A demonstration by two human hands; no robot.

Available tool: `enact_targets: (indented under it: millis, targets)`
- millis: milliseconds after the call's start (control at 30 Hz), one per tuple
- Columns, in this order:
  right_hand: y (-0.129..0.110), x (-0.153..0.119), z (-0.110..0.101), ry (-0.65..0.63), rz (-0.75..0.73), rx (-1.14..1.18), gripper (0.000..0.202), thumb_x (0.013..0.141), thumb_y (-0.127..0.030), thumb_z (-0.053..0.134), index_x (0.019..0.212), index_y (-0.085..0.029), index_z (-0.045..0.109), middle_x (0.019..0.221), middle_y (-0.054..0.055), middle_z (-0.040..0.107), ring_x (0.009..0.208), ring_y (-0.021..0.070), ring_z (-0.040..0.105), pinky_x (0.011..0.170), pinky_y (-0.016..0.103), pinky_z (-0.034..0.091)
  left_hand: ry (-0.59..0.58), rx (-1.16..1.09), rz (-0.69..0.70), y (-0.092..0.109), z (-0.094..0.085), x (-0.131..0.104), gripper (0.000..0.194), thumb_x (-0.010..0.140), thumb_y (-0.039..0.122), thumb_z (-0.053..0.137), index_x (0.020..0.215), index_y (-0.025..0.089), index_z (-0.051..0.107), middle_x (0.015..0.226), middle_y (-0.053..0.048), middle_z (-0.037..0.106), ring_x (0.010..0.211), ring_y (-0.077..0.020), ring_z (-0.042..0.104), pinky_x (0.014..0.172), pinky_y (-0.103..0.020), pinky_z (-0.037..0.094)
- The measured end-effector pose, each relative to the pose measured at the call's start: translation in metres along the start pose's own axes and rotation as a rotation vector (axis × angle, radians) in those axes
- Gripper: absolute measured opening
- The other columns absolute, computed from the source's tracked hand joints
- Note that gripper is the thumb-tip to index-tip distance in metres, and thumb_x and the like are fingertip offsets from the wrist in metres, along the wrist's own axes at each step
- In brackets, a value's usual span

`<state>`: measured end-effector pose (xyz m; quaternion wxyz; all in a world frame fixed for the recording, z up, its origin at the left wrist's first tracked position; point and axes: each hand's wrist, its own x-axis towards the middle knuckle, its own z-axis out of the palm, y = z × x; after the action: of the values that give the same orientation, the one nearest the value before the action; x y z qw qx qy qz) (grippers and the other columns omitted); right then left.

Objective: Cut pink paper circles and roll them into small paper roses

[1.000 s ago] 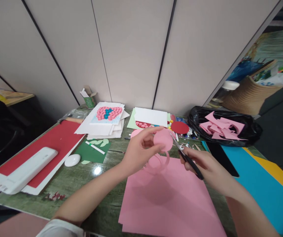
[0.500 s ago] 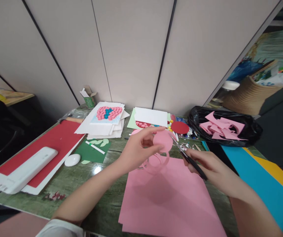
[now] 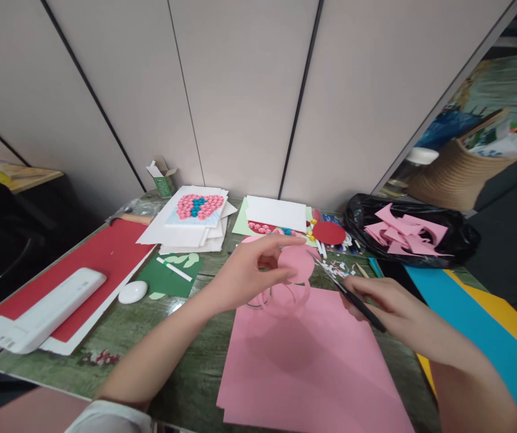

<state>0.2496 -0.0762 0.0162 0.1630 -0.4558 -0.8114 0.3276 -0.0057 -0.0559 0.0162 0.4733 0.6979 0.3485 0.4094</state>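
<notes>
Between the thumb and fingers of my left hand (image 3: 253, 267) is a round pink paper piece (image 3: 296, 264). A thin curled pink strip (image 3: 307, 293) hangs below it. My right hand (image 3: 382, 304) grips black-handled scissors (image 3: 353, 299), whose blades point up and left to the right edge of the pink circle. Whether the blades are fully closed is too small to tell. Under both hands lie large pink sheets (image 3: 308, 367) on the green table. Behind my left fingers, another pink piece shows only in part.
Pink scraps (image 3: 405, 231) fill a black plastic bag (image 3: 463, 240) at the right. Blue card (image 3: 479, 337) and yellow card lie beneath it. White papers (image 3: 154, 225), green paper (image 3: 168, 279), a white device (image 3: 60, 307) and red sheets are at the left. A red circle (image 3: 329, 233) lies behind.
My right hand and the scissors have shifted slightly right and down. The pink circle sits slightly lower and further left, and the hanging strip has changed shape.
</notes>
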Motion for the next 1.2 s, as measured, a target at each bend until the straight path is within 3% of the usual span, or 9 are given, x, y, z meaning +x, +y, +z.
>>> enact_targets:
  millis: [133,300,467,867,1200]
  targets:
    - [0.000,0.000,0.000,0.008,0.005,0.018,0.024,0.086,-0.029,0.046,0.064,-0.020,0.046,0.060,-0.001,0.053,0.057,0.0139,0.047,0.054,0.025,0.035,0.013,0.026,0.007,0.000,-0.001,0.001,0.045,0.076,0.014,0.060,0.118,0.028,0.058,0.081,0.000,0.061,0.066,-0.0100,0.054,0.063,-0.025,0.049]
    - [0.002,0.004,0.008,0.047,0.038,0.081,0.021,0.088,-0.026,0.042,0.068,-0.020,0.048,0.062,-0.001,0.054,0.058,0.0137,0.047,0.052,0.025,0.034,0.199,-0.200,0.003,-0.011,0.014,0.004,0.047,0.075,0.019,0.065,0.121,0.025,0.054,0.070,0.001,0.061,0.069,-0.0118,0.060,0.068,-0.025,0.051]
    - [0.006,0.008,0.012,-0.006,0.042,0.097,0.017,0.088,-0.022,0.040,0.074,-0.019,0.048,0.065,-0.001,0.053,0.059,0.0126,0.044,0.052,0.024,0.032,0.334,-0.285,-0.011,-0.016,0.023,0.004,0.044,0.072,0.022,0.068,0.115,0.021,0.058,0.065,0.002,0.065,0.062,-0.0122,0.064,0.059,-0.022,0.053]
    - [-0.002,0.009,0.014,0.023,0.076,0.095,0.015,0.086,-0.014,0.037,0.074,-0.020,0.046,0.066,-0.002,0.051,0.058,0.0121,0.041,0.053,0.024,0.032,0.255,-0.204,-0.016,-0.018,0.022,0.003,0.037,0.072,0.017,0.067,0.109,0.025,0.064,0.065,0.003,0.061,0.063,-0.0092,0.061,0.062,-0.020,0.050]
    - [0.001,0.005,0.012,0.048,0.049,0.114,0.016,0.087,-0.025,0.043,0.074,-0.019,0.051,0.066,-0.001,0.055,0.057,0.0128,0.046,0.052,0.023,0.035,0.230,-0.144,-0.016,-0.013,0.019,0.003,0.036,0.072,0.016,0.067,0.106,0.026,0.066,0.065,0.004,0.059,0.060,-0.0070,0.057,0.058,-0.018,0.048]
